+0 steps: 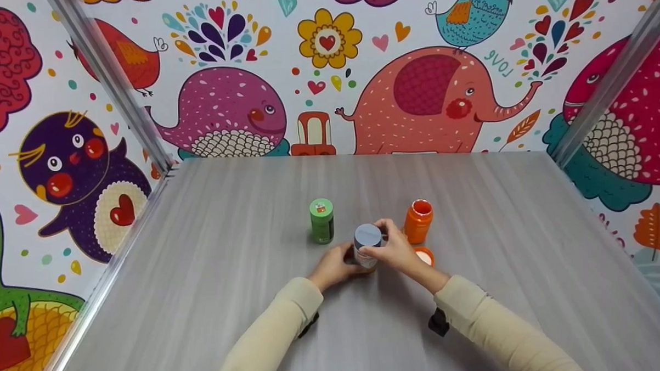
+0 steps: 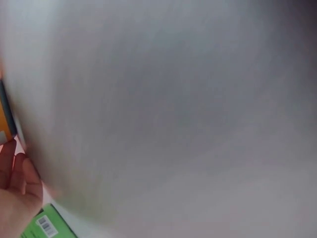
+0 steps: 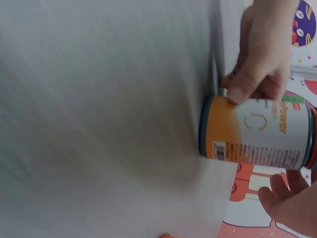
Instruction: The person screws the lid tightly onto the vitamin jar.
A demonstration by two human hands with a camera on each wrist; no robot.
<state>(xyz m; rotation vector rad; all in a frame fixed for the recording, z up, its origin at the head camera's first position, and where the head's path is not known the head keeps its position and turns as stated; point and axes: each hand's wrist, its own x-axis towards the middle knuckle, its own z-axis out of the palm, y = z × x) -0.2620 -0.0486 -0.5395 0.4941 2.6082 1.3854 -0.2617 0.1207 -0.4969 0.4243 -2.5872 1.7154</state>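
Observation:
A canister (image 1: pixel 365 257) with a grey-blue lid and a white and orange label marked "C" stands between both hands in the head view. Near its base, my left hand (image 1: pixel 335 266) grips it with curled fingers. My right hand (image 1: pixel 396 250) holds the lid end, thumb on the near side and fingers behind. The right wrist view shows the canister (image 3: pixel 257 131) sideways, with the left hand (image 3: pixel 262 62) on its lower part and the right hand (image 3: pixel 292 206) by its lid. Only an edge of the canister (image 2: pixel 6 116) enters the left wrist view.
Behind and left stands a green lidded bottle (image 1: pixel 322 227). An orange bottle (image 1: pixel 417 226) with its mouth uncovered stands right of the hands. Its likely cap, an orange lid (image 1: pixel 430 255) with a white inside, lies partly behind the right wrist. Patterned walls border the grey table (image 1: pixel 243 210).

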